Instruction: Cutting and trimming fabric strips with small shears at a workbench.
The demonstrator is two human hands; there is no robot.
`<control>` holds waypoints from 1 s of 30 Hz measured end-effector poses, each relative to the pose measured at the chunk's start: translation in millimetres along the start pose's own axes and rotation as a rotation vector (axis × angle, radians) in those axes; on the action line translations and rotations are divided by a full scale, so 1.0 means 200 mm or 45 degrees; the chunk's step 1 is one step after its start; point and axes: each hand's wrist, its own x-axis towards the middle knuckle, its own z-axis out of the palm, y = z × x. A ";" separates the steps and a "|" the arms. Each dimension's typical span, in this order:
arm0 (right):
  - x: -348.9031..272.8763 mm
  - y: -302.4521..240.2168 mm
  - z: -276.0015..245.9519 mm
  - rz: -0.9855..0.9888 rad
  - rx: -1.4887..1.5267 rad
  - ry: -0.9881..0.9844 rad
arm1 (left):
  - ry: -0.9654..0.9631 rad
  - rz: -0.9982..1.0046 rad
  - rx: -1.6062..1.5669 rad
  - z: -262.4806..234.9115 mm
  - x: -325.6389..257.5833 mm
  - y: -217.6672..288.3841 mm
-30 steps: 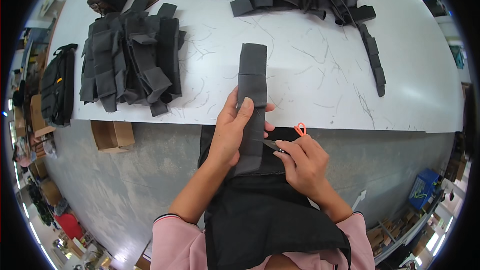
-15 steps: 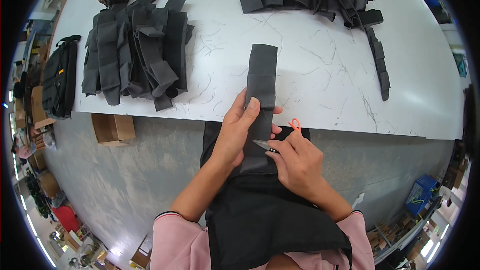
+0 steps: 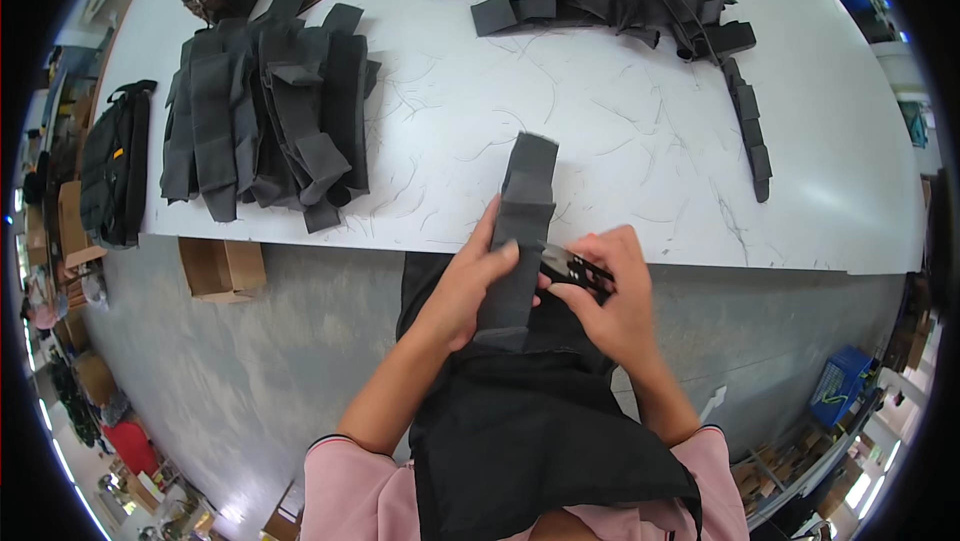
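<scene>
Head view: left hand (image 3: 462,286) fingers clasp dark strap (image 3: 520,231); right hand (image 3: 612,301) pinches snips (image 3: 575,271).

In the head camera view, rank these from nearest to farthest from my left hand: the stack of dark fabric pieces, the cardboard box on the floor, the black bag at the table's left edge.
From the left hand:
1. Stack of dark fabric pieces, on the table, up and to the left.
2. Cardboard box, on the floor under the table edge, to the left; close to the stack in distance, so this order is loose.
3. Black bag, far left, plainly farthest.
</scene>
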 end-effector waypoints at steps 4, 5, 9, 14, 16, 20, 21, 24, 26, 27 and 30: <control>0.02 0.03 0.05 0.049 -0.039 -0.152 | -0.091 0.049 0.409 0.03 -0.08 -0.05; 0.02 0.11 0.09 -0.129 -0.087 -0.067 | -0.085 0.135 0.468 0.04 -0.08 -0.07; 0.07 0.20 0.15 -0.239 0.159 0.222 | -0.044 0.243 0.443 0.03 -0.09 -0.10; 0.09 0.10 0.13 0.583 1.049 0.122 | -0.106 0.035 0.315 -0.03 -0.10 -0.12; 0.10 0.10 0.12 0.690 1.186 0.114 | -0.119 0.124 0.669 -0.04 -0.10 -0.12; 0.14 0.16 0.10 1.008 1.112 -0.278 | -0.070 1.119 1.531 0.04 -0.04 -0.05; 0.15 0.18 0.11 1.058 1.130 -0.332 | -0.151 1.117 1.668 0.03 -0.02 -0.04; 0.13 0.21 0.10 0.916 0.978 -0.296 | -0.194 1.099 1.840 -0.04 0.01 -0.05; 0.05 0.23 0.09 0.728 0.809 -0.211 | -0.076 0.944 1.615 -0.08 0.02 -0.07; -0.02 0.25 0.08 0.530 0.571 -0.045 | -0.068 0.938 1.476 -0.08 0.02 -0.07; -0.11 0.13 0.01 0.303 0.255 0.101 | -0.094 0.830 1.361 -0.10 0.03 -0.07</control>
